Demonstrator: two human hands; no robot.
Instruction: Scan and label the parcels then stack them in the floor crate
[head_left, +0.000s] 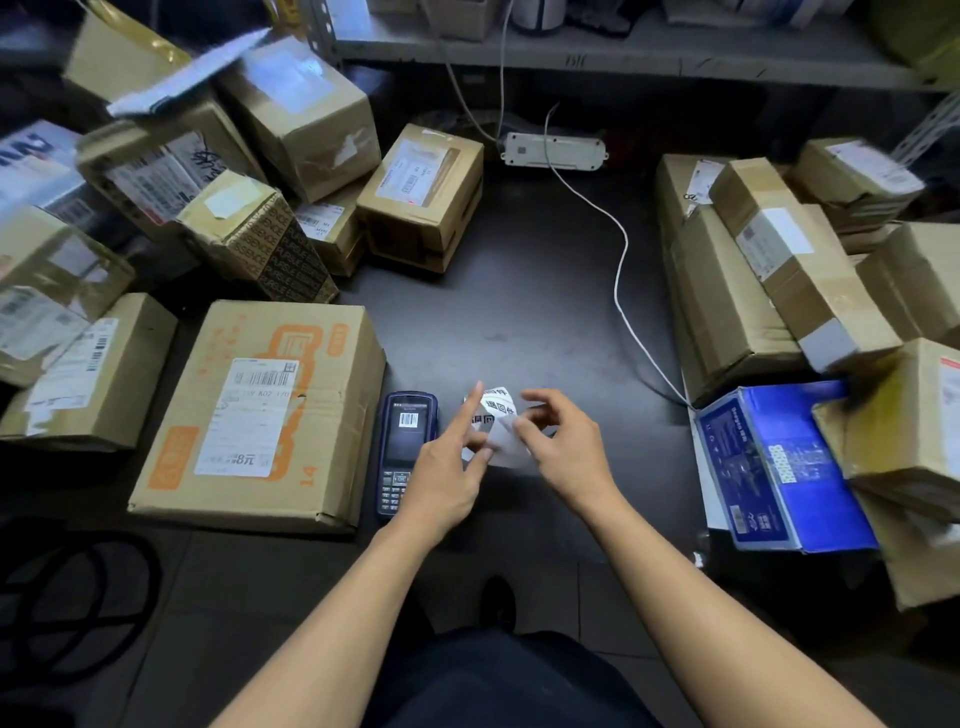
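A strip of white labels (497, 415) with black printed characters is pinched between my left hand (448, 470) and my right hand (558, 451), just above the dark table (540, 312). My left index finger points up along the strip. A blue handheld scanner (403, 451) lies flat on the table right beside my left hand, its screen showing a barcode. A large cardboard parcel (260, 415) with orange print and a white shipping label sits left of the scanner.
Cardboard parcels are piled at the left (291, 119) and right (779, 270) of the table. A blue box (784, 467) lies at the right edge. A white power strip (553, 150) and its cable (621, 270) run across the back. A shelf (623, 49) stands behind.
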